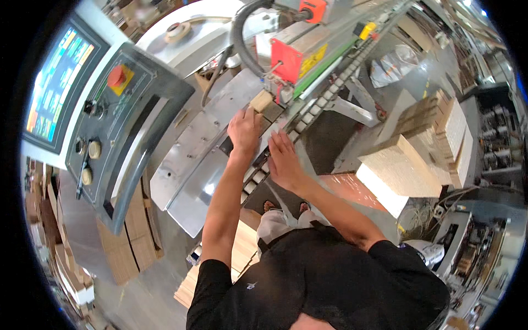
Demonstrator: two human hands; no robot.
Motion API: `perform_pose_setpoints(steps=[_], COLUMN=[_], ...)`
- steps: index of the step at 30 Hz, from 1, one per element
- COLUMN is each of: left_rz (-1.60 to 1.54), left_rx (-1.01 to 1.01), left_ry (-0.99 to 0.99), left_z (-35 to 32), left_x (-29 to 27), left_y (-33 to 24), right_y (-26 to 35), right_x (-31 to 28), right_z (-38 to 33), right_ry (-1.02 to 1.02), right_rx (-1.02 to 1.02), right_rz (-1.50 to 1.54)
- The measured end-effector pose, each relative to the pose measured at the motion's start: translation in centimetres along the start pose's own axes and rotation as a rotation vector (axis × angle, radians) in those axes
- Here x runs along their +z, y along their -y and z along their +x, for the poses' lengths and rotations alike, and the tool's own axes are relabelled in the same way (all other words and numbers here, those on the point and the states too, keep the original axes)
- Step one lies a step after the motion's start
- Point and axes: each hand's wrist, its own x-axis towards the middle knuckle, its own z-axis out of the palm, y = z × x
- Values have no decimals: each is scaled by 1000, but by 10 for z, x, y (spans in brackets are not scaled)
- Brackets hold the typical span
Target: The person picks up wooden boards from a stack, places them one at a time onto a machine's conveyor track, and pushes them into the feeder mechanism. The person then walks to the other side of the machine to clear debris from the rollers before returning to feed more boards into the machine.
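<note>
My left hand (243, 131) lies flat, palm down, on a wooden piece (263, 105) that rests on the machine's steel infeed table (195, 148). The piece's pale end block points toward the red guard (286, 59). My right hand (284, 160) presses flat beside it, over the roller chain track (308, 113) at the near edge of the piece. Both hands have fingers spread and pressed down. The part of the piece under my palms is hidden.
A grey control panel (118, 118) with a red stop button (116, 77), knobs and a colour screen (55, 82) stands at left. Stacks of pale wooden boards (410, 165) sit at right, more boards (242, 253) lie below me, and cardboard (132, 242) leans at lower left.
</note>
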Motion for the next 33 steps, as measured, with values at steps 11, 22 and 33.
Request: perform_pose_setpoints(steps=[11, 22, 33], left_rz=[-369, -464, -429], left_rx=[31, 73, -69], left_ry=[216, 351, 436], left_z=[-93, -152, -165], left_x=[-28, -10, -23], left_y=[-116, -173, -217], right_y=[-83, -285, -353], right_x=[-305, -506, -514], right_z=[-142, -291, -345], right_ry=[-500, -966, -949], right_rx=[298, 1355, 1273], right_rz=[-560, 341, 757])
